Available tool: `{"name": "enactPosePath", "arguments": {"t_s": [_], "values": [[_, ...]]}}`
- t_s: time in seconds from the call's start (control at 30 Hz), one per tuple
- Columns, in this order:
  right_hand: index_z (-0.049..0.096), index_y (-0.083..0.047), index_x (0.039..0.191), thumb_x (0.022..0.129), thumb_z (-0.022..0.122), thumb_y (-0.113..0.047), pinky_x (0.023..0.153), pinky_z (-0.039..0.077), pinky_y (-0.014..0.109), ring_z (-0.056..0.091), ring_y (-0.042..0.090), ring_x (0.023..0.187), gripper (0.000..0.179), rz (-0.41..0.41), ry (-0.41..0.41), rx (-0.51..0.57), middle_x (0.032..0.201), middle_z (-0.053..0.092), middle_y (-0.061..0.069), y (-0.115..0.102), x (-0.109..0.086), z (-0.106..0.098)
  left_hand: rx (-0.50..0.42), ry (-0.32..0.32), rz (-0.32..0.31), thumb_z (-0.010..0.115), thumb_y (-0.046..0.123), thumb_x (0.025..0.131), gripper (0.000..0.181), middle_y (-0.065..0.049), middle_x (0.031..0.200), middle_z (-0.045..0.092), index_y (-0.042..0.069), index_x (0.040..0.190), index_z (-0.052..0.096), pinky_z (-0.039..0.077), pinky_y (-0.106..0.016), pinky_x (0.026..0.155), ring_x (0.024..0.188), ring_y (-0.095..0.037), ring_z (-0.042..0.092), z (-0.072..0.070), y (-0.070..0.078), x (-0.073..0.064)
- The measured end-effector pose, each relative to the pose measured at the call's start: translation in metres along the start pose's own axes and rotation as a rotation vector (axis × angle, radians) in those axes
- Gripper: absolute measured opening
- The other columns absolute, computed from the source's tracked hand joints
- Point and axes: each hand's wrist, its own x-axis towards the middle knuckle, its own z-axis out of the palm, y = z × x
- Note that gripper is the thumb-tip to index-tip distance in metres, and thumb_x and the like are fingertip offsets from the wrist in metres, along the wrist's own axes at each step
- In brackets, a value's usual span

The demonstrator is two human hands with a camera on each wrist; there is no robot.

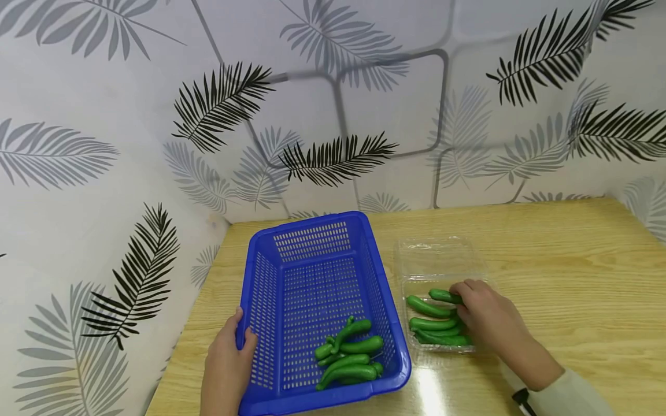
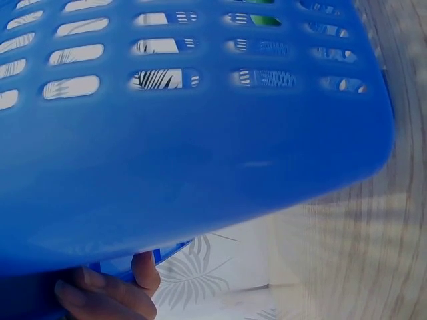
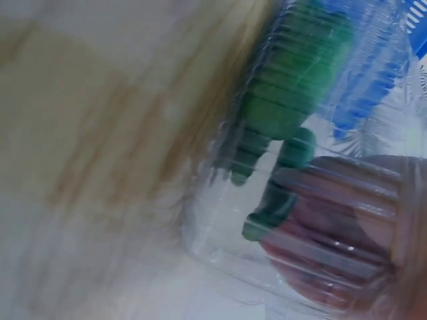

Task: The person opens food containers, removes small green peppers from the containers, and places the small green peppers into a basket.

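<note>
A blue plastic basket point(image 1: 317, 300) with slotted walls stands on the table. My left hand point(image 1: 229, 358) grips its left rim, thumb on the inner side. In the left wrist view, the basket's outer wall hides part of that hand. Several green cucumbers point(image 1: 354, 371) lie heaped in the basket's near right corner. To the right, a clear plastic clamshell box point(image 1: 437, 283) lies with its lid folded back, holding several more cucumbers point(image 1: 432, 325). My right hand point(image 1: 484, 309) reaches into this box and pinches one cucumber point(image 1: 443, 296) by its right end. The right wrist view shows the fingers blurred through the clear plastic.
The light wood table point(image 1: 572, 277) extends right of the box. Behind it and on the left rises a pale wall covering point(image 1: 130, 190) with a leaf pattern. The basket's right rim stands close beside the box.
</note>
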Motion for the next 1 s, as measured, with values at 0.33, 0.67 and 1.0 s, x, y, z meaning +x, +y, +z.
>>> {"name": "enactPosePath", "arguments": {"t_s": [0.33,0.67,1.0], "values": [[0.066,-0.004,0.100,0.072,0.075,0.000,0.074,0.053,0.038,0.061,0.023,0.089,0.030,-0.147,0.076,0.102,0.095,0.063,0.005,-0.022,0.006,-0.015,0.004,-0.014,-0.015,0.045,0.020,0.093,0.052,-0.022,0.137,0.044,0.003,0.141,0.036,0.035,-0.054,0.096,0.122,-0.040,0.043,0.000,-0.001,0.001],[0.066,-0.007,0.100,0.067,0.077,-0.002,0.074,0.053,0.032,0.059,0.016,0.089,0.035,-0.297,0.225,0.124,0.096,0.063,0.000,-0.046,0.009,-0.030,-0.001,0.002,-0.003,0.046,0.019,0.093,0.051,-0.022,0.135,0.046,0.002,0.140,0.039,0.036,-0.055,0.095,0.121,-0.040,0.045,0.001,0.000,0.000],[0.066,-0.010,0.098,0.067,0.078,-0.002,0.071,0.053,0.031,0.059,0.016,0.087,0.034,-0.407,0.307,0.154,0.096,0.062,-0.002,-0.069,0.014,-0.037,-0.014,0.006,-0.002,0.046,0.019,0.093,0.051,-0.022,0.135,0.045,0.002,0.140,0.039,0.036,-0.054,0.096,0.121,-0.040,0.045,0.000,0.001,-0.001]]}}
